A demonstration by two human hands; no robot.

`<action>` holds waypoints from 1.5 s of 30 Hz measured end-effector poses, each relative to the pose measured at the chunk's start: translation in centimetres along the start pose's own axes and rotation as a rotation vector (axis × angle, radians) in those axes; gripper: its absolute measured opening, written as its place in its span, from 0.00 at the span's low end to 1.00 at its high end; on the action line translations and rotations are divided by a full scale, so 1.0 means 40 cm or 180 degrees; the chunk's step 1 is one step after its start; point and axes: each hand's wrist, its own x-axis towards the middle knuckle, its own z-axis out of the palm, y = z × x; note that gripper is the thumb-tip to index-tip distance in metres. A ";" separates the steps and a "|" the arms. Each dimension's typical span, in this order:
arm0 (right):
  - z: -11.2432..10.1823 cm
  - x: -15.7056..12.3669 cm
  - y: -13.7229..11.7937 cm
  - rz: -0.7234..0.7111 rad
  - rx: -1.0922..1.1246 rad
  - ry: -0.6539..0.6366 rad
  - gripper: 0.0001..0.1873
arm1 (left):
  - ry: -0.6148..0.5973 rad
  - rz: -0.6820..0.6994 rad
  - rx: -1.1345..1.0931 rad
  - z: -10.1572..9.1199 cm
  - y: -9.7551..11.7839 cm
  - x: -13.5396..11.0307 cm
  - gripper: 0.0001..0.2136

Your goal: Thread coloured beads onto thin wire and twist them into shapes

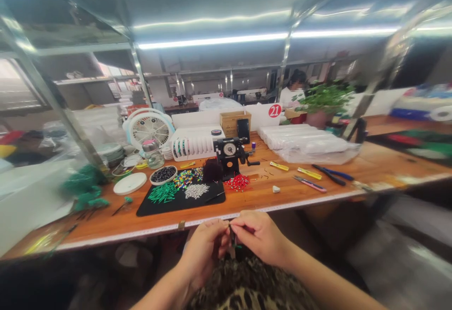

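Observation:
Just in front of the table's near edge, my left hand (207, 243) and my right hand (260, 237) meet with fingertips pinched together. Something small and dark, with a bit of green below, shows between them; its kind is too small to make out. On the table beyond lies a black mat (183, 202) with green tube-like pieces (163, 193), silvery-white beads (196, 191) and multicoloured beads (183, 179). Red pieces (238, 183) are heaped at its right. A black hand-cranked machine with a dial (229, 150) stands behind them.
A dish of black beads (163, 175), a white lid (130, 183) and a fan (148, 128) are at left. To the right lie yellow cutters (309, 173), tweezers (310, 183), pliers (330, 174) and plastic-wrapped white rolls (307, 140). A person (294, 88) is in the background.

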 end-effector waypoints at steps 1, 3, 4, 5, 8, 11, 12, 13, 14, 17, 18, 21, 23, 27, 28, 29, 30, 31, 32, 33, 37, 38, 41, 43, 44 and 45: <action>0.000 0.000 0.001 -0.0001 0.0010 0.0000 0.15 | 0.0013 0.0008 -0.0014 -0.001 -0.001 0.001 0.11; 0.000 -0.002 0.005 -0.0013 0.0035 -0.0008 0.13 | 0.0002 0.0046 -0.0049 -0.002 -0.002 0.002 0.11; -0.001 -0.003 0.007 -0.0003 0.0055 -0.0016 0.12 | -0.0013 0.0070 -0.0051 -0.002 -0.002 0.002 0.11; -0.003 -0.004 0.008 0.0022 0.0075 -0.0027 0.10 | -0.0028 0.0083 -0.0044 -0.002 -0.002 0.002 0.11; -0.005 -0.008 0.009 0.0122 0.0101 -0.0024 0.09 | -0.0039 0.0048 -0.0015 -0.003 -0.002 0.000 0.11; -0.004 -0.009 0.006 0.0141 0.0122 -0.0008 0.09 | -0.0046 0.0047 -0.0012 -0.003 -0.005 -0.002 0.11; -0.002 -0.008 0.006 0.0143 0.0142 -0.0006 0.10 | -0.0054 0.0056 -0.0008 -0.003 -0.006 -0.001 0.11; 0.000 -0.007 0.006 0.0158 0.0168 -0.0008 0.10 | -0.0056 0.0065 0.0001 -0.003 -0.007 -0.001 0.11; 0.003 -0.007 0.008 0.0189 0.0199 -0.0013 0.10 | -0.0055 0.0063 0.0012 -0.004 -0.009 0.001 0.12; 0.009 -0.005 0.013 0.0260 0.0283 -0.0022 0.12 | 0.0036 0.0046 0.0007 -0.004 -0.014 0.007 0.12; 0.009 -0.005 0.014 0.0248 0.0283 -0.0029 0.13 | 0.0065 0.0044 -0.0005 -0.005 -0.015 0.010 0.12; 0.006 -0.007 0.015 0.0166 0.0219 -0.0026 0.11 | 0.0054 0.0130 -0.0042 -0.006 -0.016 0.014 0.12; 0.002 -0.010 0.016 0.0163 0.0182 -0.0025 0.09 | 0.0020 0.0224 -0.0021 -0.006 -0.013 0.013 0.12; -0.003 -0.013 0.015 0.0249 0.0209 0.0002 0.08 | 0.0003 0.0325 0.0206 -0.003 -0.008 0.005 0.16; -0.003 -0.013 0.015 0.0271 0.0225 0.0005 0.09 | -0.0011 0.0353 0.0261 -0.002 -0.008 0.003 0.16; -0.003 -0.012 0.014 0.0291 0.0239 0.0009 0.10 | -0.0031 0.0382 0.0303 -0.002 -0.008 0.002 0.17; -0.003 -0.011 0.012 0.0308 0.0253 0.0013 0.11 | -0.0044 0.0408 0.0333 -0.002 -0.008 0.001 0.17; -0.003 -0.010 0.011 0.0323 0.0270 0.0016 0.11 | -0.0055 0.0435 0.0363 -0.003 -0.009 0.001 0.17; -0.002 -0.009 0.010 0.0339 0.0292 0.0021 0.12 | -0.0068 0.0464 0.0399 -0.003 -0.009 0.001 0.18; -0.002 -0.009 0.009 0.0357 0.0325 0.0031 0.12 | -0.0082 0.0488 0.0442 -0.003 -0.010 0.002 0.18; 0.002 -0.007 0.009 0.0450 0.0484 0.0077 0.11 | -0.0087 0.0554 0.0587 -0.001 -0.006 0.001 0.18; 0.003 -0.007 0.009 0.0500 0.0537 0.0080 0.11 | -0.0076 0.0571 0.0623 0.000 -0.004 0.000 0.18; 0.005 -0.004 0.010 0.0694 0.0765 0.0070 0.09 | -0.0031 0.0627 0.0757 0.002 -0.002 -0.001 0.19; 0.006 -0.002 0.011 0.0800 0.0961 0.0051 0.10 | 0.0000 0.0664 0.0805 0.001 -0.005 0.000 0.19; 0.007 0.000 0.011 0.0829 0.1055 0.0043 0.11 | 0.0004 0.0673 0.0804 -0.001 -0.007 0.002 0.19; 0.007 0.001 0.011 0.0845 0.1141 0.0038 0.12 | 0.0003 0.0679 0.0799 -0.002 -0.009 0.004 0.19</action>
